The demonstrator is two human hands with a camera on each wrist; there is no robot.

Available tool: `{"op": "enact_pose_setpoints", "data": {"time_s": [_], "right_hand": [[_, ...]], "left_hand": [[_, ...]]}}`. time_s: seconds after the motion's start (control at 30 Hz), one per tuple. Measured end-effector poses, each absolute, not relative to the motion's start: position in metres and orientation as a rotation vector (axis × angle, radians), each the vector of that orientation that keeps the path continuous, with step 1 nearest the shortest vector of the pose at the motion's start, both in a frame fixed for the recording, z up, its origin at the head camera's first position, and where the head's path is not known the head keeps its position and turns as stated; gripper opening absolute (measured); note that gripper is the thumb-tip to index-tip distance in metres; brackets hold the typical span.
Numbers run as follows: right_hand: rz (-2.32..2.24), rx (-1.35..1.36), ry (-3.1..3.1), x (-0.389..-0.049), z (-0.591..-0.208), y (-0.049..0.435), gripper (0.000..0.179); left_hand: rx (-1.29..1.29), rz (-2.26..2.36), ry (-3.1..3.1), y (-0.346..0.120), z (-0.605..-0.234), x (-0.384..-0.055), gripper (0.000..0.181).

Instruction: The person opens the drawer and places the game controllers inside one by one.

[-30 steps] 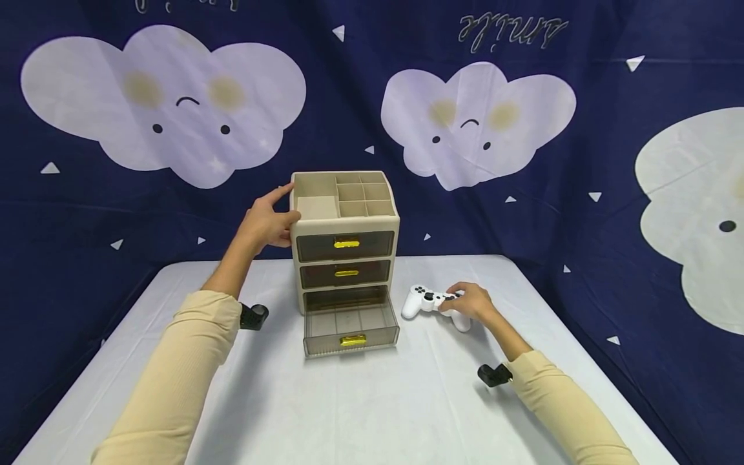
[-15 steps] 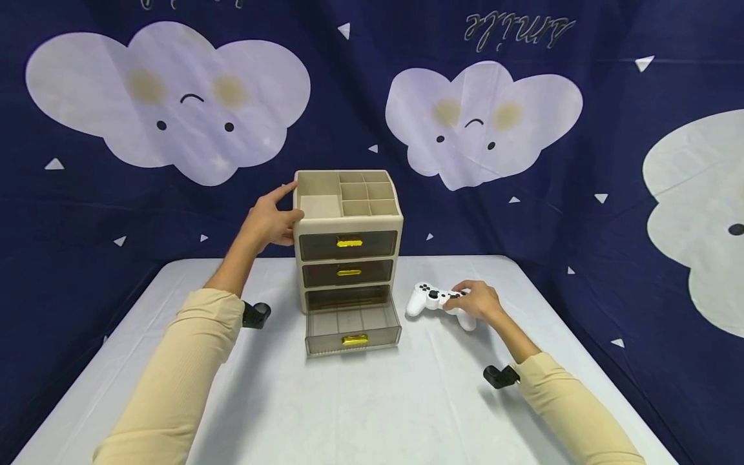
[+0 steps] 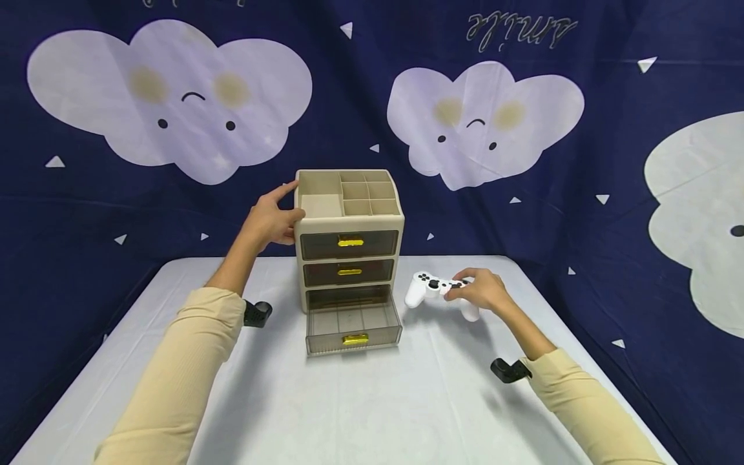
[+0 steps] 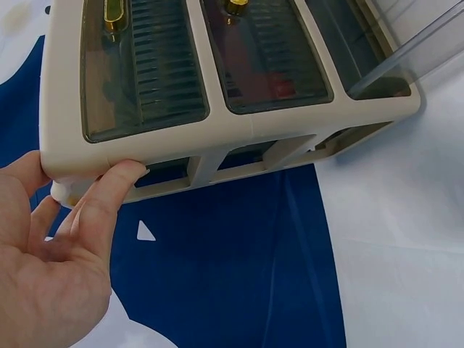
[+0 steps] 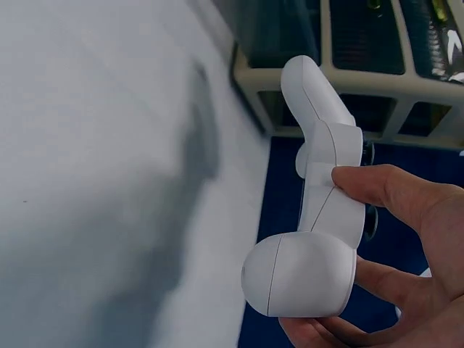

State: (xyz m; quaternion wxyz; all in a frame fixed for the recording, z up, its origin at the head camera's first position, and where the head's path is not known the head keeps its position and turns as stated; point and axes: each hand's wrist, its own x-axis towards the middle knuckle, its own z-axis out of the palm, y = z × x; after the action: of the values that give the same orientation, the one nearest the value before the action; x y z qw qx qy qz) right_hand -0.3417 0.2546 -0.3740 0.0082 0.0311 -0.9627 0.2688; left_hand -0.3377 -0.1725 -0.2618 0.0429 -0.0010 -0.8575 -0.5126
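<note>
A white game controller (image 3: 429, 288) hangs a little above the table at the organizer's right, with its shadow apart from it in the right wrist view. My right hand (image 3: 484, 289) pinches it between thumb and fingers; the right grip is partly hidden behind the hand. A beige desktop drawer organizer (image 3: 350, 223) stands upright at the back. My left hand (image 3: 270, 219) holds its upper left edge, and in the left wrist view the fingers (image 4: 109, 192) curl at its corner. The bottom drawer (image 3: 353, 329), see-through grey with a gold handle, is pulled out.
Two dark drawers (image 3: 349, 245) above the open one are closed. The organizer's top tray (image 3: 318, 205) has several compartments. A white cloth covers the table (image 3: 349, 407); a dark blue cloud-print curtain (image 3: 349, 84) hangs behind.
My right hand has raised the controller slightly off the table. My left hand stays on the organizer's edge, and the bottom drawer remains pulled out.
</note>
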Motion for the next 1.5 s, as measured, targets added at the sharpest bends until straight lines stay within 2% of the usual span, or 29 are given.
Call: {"op": "enact_pose_setpoints", "data": {"time_s": [0.33, 0.73, 1.2, 1.5], "right_hand": [[0.824, 0.227, -2.999, -0.328, -0.353, 0.238, 0.058], [0.803, 0.359, -2.96, -0.315, -0.346, 0.201, 0.052], [0.859, 0.483, -2.872, -0.31, -0.357, 0.151, 0.052], [0.873, 0.517, -2.865, -0.311, -0.364, 0.126, 0.047]], "left_hand": [[-0.009, -1.541, -2.632, -0.172, -0.261, -0.337, 0.073], [0.002, -1.564, -2.63, -0.171, -0.26, -0.337, 0.073], [0.004, -1.574, -2.628, -0.172, -0.262, -0.338, 0.074], [-0.009, -1.586, -2.624, -0.172, -0.261, -0.339, 0.074]]}}
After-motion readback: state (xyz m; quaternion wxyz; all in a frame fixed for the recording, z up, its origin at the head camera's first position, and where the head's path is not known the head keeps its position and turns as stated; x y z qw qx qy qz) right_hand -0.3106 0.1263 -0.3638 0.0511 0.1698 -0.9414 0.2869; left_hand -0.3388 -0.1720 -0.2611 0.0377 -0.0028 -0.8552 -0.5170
